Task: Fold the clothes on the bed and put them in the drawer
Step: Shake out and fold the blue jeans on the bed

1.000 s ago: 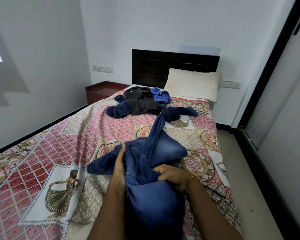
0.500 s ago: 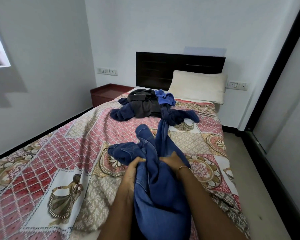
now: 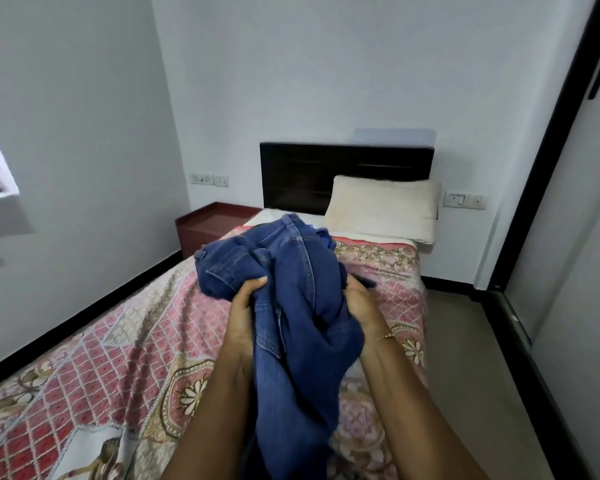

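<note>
Both hands, left hand (image 3: 245, 315) and right hand (image 3: 359, 303), clamp bunched blue denim jeans (image 3: 293, 296) between them; heavy, floppy cloth, probably best gripped at the waistband.

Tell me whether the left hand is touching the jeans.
Touching. The head view shows the left hand with fingers curled into the bunched blue jeans.

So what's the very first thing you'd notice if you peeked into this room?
The bunched blue jeans right in the middle, lifted above the bed and gripped by the left hand and the right hand. Below them spreads the red and beige patterned bedspread. At the far end a cream pillow leans against the dark headboard.
</note>
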